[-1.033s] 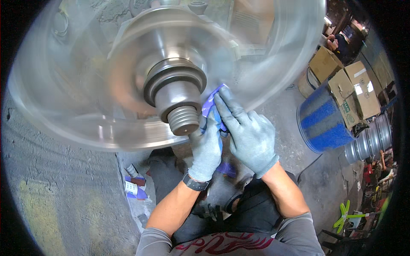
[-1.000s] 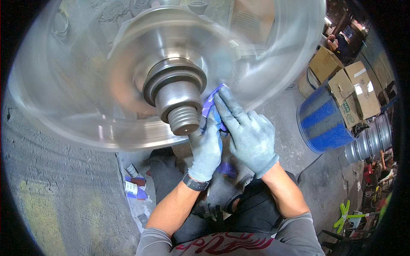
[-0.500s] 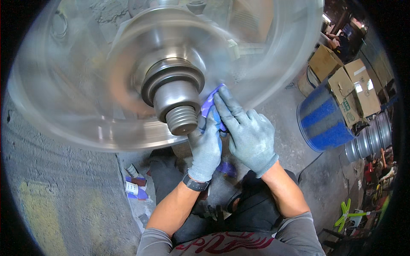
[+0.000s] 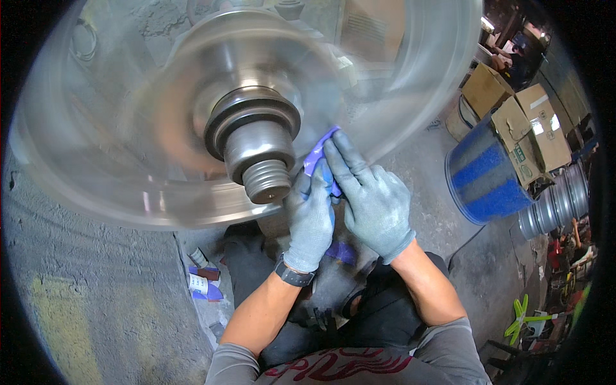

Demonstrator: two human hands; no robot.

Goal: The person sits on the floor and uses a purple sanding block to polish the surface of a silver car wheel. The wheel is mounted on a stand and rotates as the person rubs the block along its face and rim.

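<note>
A large metal wheel [image 4: 237,208] spins in front of me, its spokes blurred. At its centre a steel spindle [image 4: 260,141] ends in a thick thread. Just right of that spindle, my gloved left hand [image 4: 310,221] is closed on a purple-backed piece of sandpaper [image 4: 315,158]. My right hand [image 4: 378,208], gloved in grey too, presses its outstretched fingers on the same sheet from the right. The paper's upper end reaches toward the blurred wheel face; whether it touches cannot be made out. Part of the sheet is hidden behind my fingers.
A blue drum [image 4: 484,170] with open cardboard boxes [image 4: 536,131] stands at right, beside a stack of metal rims [image 4: 558,199]. Purple sandpaper pieces [image 4: 205,282] lie low at left. A bright green star-shaped thing [image 4: 518,317] is lower right. Another person [image 4: 510,61] is far right.
The wheel keeps spinning. In the picture the spindle sits slightly farther left and higher than before. Both hands keep nearly the same place and hold on the sandpaper.
</note>
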